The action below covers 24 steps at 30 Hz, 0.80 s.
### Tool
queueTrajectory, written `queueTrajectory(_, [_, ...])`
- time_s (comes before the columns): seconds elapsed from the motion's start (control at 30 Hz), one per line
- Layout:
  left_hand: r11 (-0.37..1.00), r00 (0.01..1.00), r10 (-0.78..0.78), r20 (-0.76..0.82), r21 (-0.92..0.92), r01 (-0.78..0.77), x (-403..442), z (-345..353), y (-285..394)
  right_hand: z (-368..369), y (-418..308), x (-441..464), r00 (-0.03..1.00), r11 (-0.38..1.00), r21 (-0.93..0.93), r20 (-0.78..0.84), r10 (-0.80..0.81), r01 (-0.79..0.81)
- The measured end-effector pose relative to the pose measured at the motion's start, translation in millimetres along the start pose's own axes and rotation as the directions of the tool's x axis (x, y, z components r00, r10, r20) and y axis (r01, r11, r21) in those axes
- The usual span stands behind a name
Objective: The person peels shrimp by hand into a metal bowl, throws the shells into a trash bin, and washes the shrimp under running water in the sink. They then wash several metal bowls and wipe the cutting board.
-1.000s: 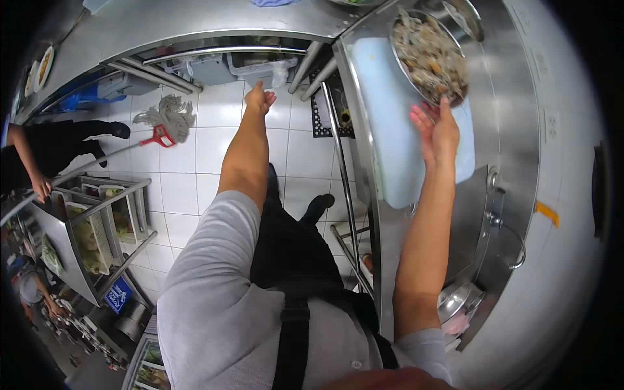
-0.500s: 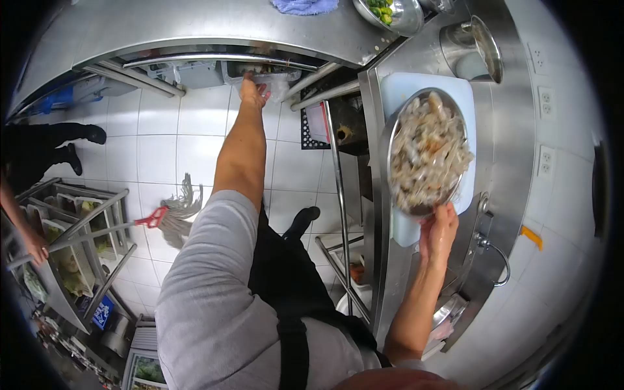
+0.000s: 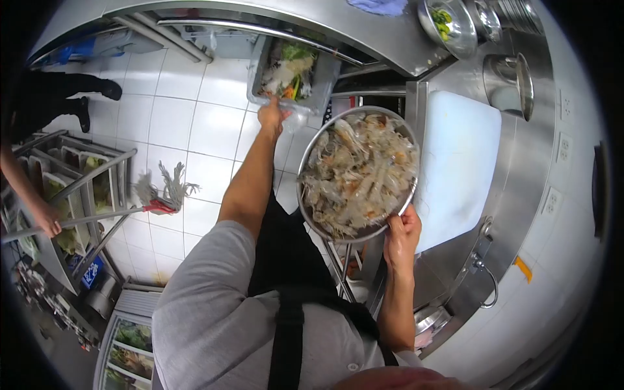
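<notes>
My right hand (image 3: 403,235) grips the near rim of a round metal bowl (image 3: 359,174) heaped with what look like shrimp shells and heads. The bowl is in the air, left of the pale blue cutting board (image 3: 458,166) on the steel counter. At the front edge of a grey plastic bin (image 3: 255,73) is my left hand (image 3: 273,117), its fingers closed on the rim. Inside the bin lie food scraps (image 3: 288,75), green, orange and whitish. A clear plastic bag (image 3: 296,120) hangs over the bin's edge beside that hand.
At the left another person's hand (image 3: 47,220) holds a mop (image 3: 162,195) over the tiled floor, beside a rack of crates (image 3: 81,169). Metal bowls (image 3: 465,32), a steel pot (image 3: 504,81) and a blue cloth (image 3: 380,5) stand or lie on the counters. A faucet (image 3: 487,279) is at the right.
My right hand has lifted the bowl off the board and carried it left. The grey bin has come out from under the counter with my left hand at its edge.
</notes>
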<state>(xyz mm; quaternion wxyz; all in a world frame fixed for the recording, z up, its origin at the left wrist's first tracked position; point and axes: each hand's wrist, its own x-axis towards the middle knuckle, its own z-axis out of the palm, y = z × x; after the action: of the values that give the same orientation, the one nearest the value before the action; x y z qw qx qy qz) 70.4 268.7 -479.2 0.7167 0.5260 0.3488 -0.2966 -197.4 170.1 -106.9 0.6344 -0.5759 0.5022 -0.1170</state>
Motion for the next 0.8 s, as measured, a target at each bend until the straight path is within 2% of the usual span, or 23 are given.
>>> queueTrajectory(0.03, [1.000, 0.999, -0.012, 0.043, 0.029, 0.011, -7, -21, -7, 3, 9, 9, 1.000, 0.999, -0.033, 0.019, 0.023, -0.022])
queueTrajectory(0.07, [0.987, 0.990, -0.098, 0.101, 0.135, 0.084, -12, -43, -11, 9, 17, 20, 0.998, 0.997, -0.065, 0.041, 0.041, -0.039])
queueTrajectory(0.1, [0.963, 0.993, -0.083, 0.083, 0.264, 0.058, -47, -46, 8, 22, 21, 32, 0.998, 0.997, -0.080, 0.054, 0.019, -0.015])
queueTrajectory(0.17, [0.884, 0.987, -0.146, 0.070, 0.456, 0.099, -74, -71, 5, 33, 41, 63, 0.994, 0.976, -0.211, 0.080, 0.076, -0.058])
queueTrajectory(0.2, [0.920, 0.994, -0.039, 0.104, 0.393, -0.005, -92, -79, 2, 42, 51, 83, 0.994, 0.975, -0.219, 0.088, 0.063, -0.042])
queueTrajectory(0.27, [0.974, 0.986, 0.053, 0.157, 0.208, -0.085, -129, -74, 10, 71, 50, 120, 0.996, 0.869, -0.492, 0.093, 0.008, 0.039])
queueTrajectory(0.3, [0.988, 0.982, 0.000, 0.190, 0.152, -0.030, -142, -65, 14, 76, 63, 147, 0.994, 0.740, -0.669, 0.105, -0.003, 0.073])
queueTrajectory(0.37, [0.996, 0.957, -0.082, 0.277, 0.055, 0.069, -153, -52, 14, 105, 53, 181, 0.994, 0.535, -0.843, 0.095, 0.048, 0.055])
queueTrajectory(0.43, [0.986, 0.946, -0.152, 0.287, -0.016, 0.163, -146, -43, 13, 141, 25, 196, 0.973, 0.432, -0.902, 0.099, 0.209, -0.001])
queueTrajectory(0.5, [0.968, 0.932, -0.230, 0.279, -0.034, 0.250, -130, -33, 12, 177, -6, 198, 0.974, 0.261, -0.958, 0.161, 0.161, 0.115])
queueTrajectory(0.6, [0.936, 0.912, -0.347, 0.218, 0.018, 0.352, -94, -23, 18, 188, 15, 236, 0.951, 0.225, -0.940, 0.287, 0.118, 0.255])
queueTrajectory(0.67, [0.887, 0.852, -0.458, 0.254, 0.058, 0.459, -70, -23, 26, 199, 6, 238, 0.931, 0.146, -0.924, 0.362, 0.046, 0.353])
queueTrajectory(0.7, [0.857, 0.816, -0.510, 0.272, 0.079, 0.509, -60, -26, 30, 198, 3, 234, 0.881, 0.094, -0.880, 0.471, 0.050, 0.465])
queueTrajectory(0.73, [0.812, 0.754, -0.570, 0.327, 0.087, 0.577, -51, -30, 34, 193, 1, 226, 0.819, 0.044, -0.821, 0.571, 0.060, 0.569])
queueTrajectory(0.8, [0.707, 0.604, -0.672, 0.430, 0.128, 0.696, -39, -39, 40, 193, -6, 221, 0.751, 0.004, -0.756, 0.651, 0.110, 0.654])
